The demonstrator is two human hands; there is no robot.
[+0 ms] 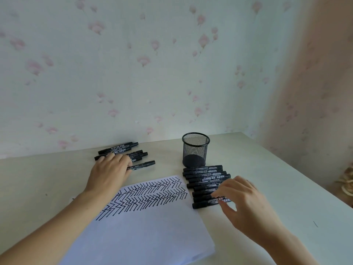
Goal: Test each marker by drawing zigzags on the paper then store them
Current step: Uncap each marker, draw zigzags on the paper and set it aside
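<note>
While nearest the camera lies the paper (145, 226), white and skewed on the pale table (248, 153), bearing rows of black zigzags (149, 196) across its far half. Just right of the paper, a row of black markers (205, 180) laid side by side, caps toward the sheet. Over the near end of that row, the right hand (246, 205), fingers bent and fingertips (219, 197) touching the closest markers; cannot tell whether any one is truly pinched. Beyond the paper's far left corner, the left hand (110, 173), fingers straight and spread, resting flat on a looser cluster of markers (122, 153) lying roughly parallel, some partly hidden beneath the palm. One marker (143, 165) of that cluster sticking out just right of the fingers, nearest the paper. Farther off, beyond the right-hand row and touching or nearly touching its far end, a black mesh pen cup (195, 150), upright, nothing seen inside. Behind everything, floral wallpaper (152, 64).
</note>
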